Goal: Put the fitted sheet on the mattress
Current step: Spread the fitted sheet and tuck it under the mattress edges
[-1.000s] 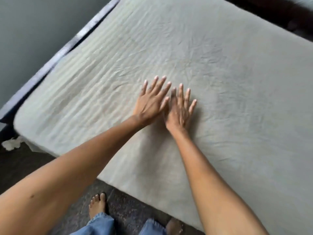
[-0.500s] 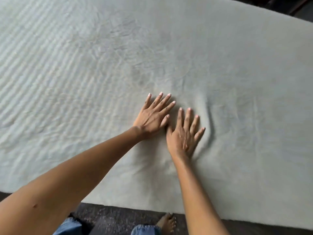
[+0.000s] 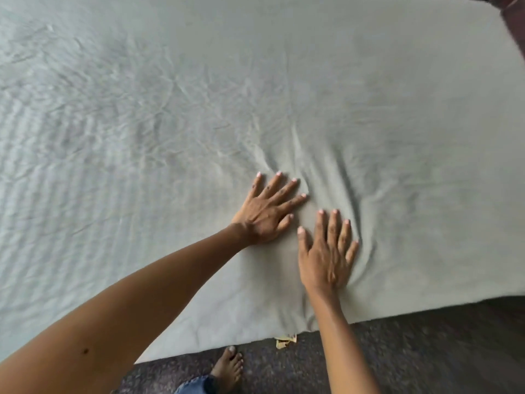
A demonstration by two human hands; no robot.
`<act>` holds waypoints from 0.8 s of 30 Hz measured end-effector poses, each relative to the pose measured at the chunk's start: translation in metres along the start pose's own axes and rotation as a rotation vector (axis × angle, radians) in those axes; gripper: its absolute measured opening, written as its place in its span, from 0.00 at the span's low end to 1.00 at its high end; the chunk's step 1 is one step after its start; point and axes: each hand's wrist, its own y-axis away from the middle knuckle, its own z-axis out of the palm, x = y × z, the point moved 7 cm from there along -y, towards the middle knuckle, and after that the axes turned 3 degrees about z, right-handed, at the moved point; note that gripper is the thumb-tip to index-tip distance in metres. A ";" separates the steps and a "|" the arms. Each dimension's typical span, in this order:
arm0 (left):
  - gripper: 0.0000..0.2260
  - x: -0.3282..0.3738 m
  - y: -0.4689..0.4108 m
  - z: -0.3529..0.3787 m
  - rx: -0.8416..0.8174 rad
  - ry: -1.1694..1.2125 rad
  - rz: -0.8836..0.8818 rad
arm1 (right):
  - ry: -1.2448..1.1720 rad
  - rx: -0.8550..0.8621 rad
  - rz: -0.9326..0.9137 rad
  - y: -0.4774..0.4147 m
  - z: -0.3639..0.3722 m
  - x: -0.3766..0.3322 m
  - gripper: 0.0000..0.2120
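Left hand and right hand press spread fingers flat on the sheet. It looks soft, light and easily wrinkled, so it is probably best gripped by the hem at the covered mattress's near edge.

A single wide-angle view is given, taken from a camera worn on the head and aimed forward and steeply down over the near edge of the bed. The fitted sheet is seen at close range and fills most of the frame, with the left grip and right grip framed near the centre. The floor and a bare foot are caught along the bottom edge.
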 end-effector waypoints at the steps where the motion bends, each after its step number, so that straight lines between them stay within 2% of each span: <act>1: 0.26 0.017 -0.010 0.006 -0.015 -0.016 0.043 | 0.010 0.006 0.014 0.000 -0.002 0.019 0.29; 5: 0.25 0.056 -0.029 0.011 -0.074 -0.036 0.238 | -0.010 -0.032 0.192 0.002 -0.008 0.068 0.32; 7: 0.25 0.040 -0.033 -0.006 -0.029 -0.085 0.231 | -0.074 -0.006 0.271 -0.013 -0.014 0.063 0.31; 9: 0.24 0.003 -0.038 -0.030 0.067 -0.140 0.088 | -0.161 0.019 0.154 -0.042 -0.017 0.026 0.29; 12: 0.25 -0.055 -0.044 -0.053 0.121 -0.140 -0.142 | -0.235 0.021 -0.203 -0.083 -0.015 -0.063 0.27; 14: 0.27 -0.078 -0.053 -0.053 0.124 -0.116 -0.215 | -0.229 0.017 -0.383 -0.104 -0.009 -0.107 0.25; 16: 0.29 -0.090 -0.069 -0.044 0.123 -0.066 -0.248 | -0.191 -0.008 -0.439 -0.128 0.005 -0.119 0.25; 20: 0.30 -0.082 -0.114 -0.024 0.098 -0.067 -0.227 | -0.155 0.004 -0.335 -0.177 0.025 -0.073 0.27; 24: 0.30 -0.037 -0.168 -0.008 0.042 -0.068 -0.157 | -0.103 0.036 -0.115 -0.202 0.028 0.024 0.29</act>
